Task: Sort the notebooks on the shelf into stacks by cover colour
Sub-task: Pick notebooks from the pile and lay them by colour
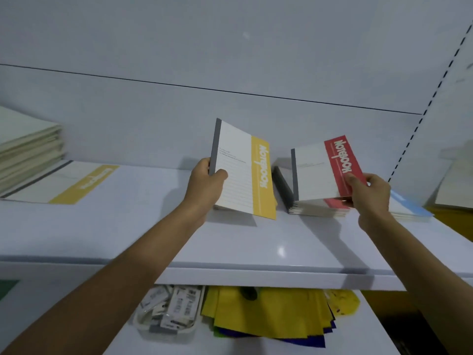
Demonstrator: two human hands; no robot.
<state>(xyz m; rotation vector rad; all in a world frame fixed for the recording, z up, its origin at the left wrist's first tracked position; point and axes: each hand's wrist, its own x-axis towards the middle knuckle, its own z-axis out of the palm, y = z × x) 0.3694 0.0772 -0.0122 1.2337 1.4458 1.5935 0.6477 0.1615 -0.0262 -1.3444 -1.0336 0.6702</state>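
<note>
Left hand (204, 183) grips yellow notebook (245, 170) | right hand (371, 193) pinches red notebook (325, 170) above centre-right pile (320, 208) | sorting looks midway: yellow stack (64, 183) started left.

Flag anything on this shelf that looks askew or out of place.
A grey-spined notebook leans on edge between the held yellow notebook and the red stack, rather than lying flat. Nothing looks spilled or damaged.

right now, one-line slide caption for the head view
Left hand holds yellow notebook, right hand red notebook, at the shelf
</note>
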